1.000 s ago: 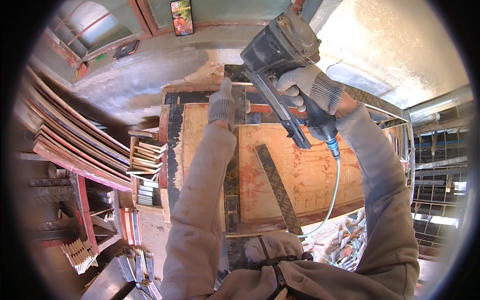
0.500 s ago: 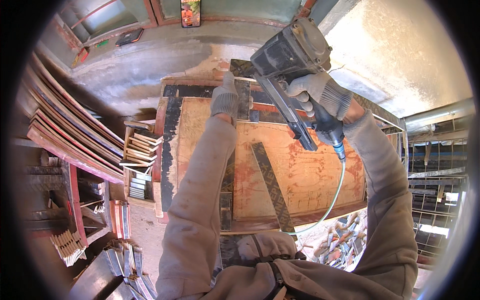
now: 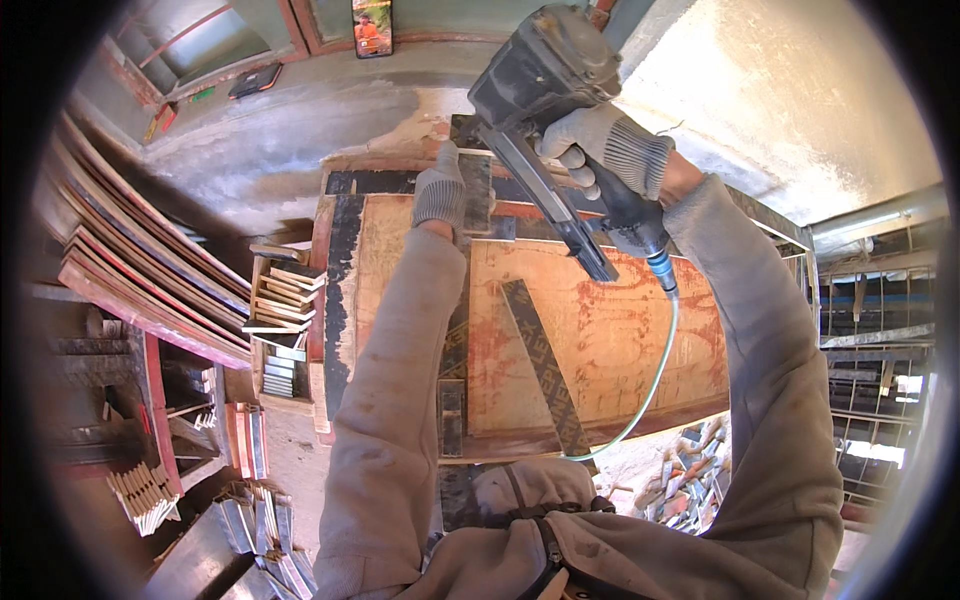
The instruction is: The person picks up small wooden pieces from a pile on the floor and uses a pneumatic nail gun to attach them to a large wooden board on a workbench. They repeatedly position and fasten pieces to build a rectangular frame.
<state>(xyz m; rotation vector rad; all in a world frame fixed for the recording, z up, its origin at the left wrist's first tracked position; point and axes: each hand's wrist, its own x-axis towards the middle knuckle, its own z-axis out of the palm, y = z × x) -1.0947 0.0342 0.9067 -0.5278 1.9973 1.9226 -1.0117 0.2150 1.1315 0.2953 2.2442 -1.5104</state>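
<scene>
My right hand (image 3: 612, 150), in a grey knit glove, is wrapped round the grip of a black pneumatic nail gun (image 3: 545, 75). The gun's nose points at the far end of a dark plywood strip (image 3: 478, 190); whether it touches is unclear. My gloved left hand (image 3: 440, 195) holds that strip from its left side, thumb stretched along it, other fingers mostly hidden. A blue fitting joins a pale air hose (image 3: 665, 370) to the gun. Beneath lies an orange-brown worktable (image 3: 610, 350), with a loose printed dark strip (image 3: 545, 365) slanting across it.
A wooden box of short slats (image 3: 285, 310) stands left of the table. Long curved boards (image 3: 150, 250) lean farther left. Offcuts (image 3: 690, 480) pile up at the near right, beside a wire mesh rack (image 3: 870, 370). A phone (image 3: 372, 28) leans against the window at the back.
The nail gun and my right hand have shifted left and away from me, bringing its nose nearer the strip's far end. My left hand keeps its hold; the view has shifted slightly.
</scene>
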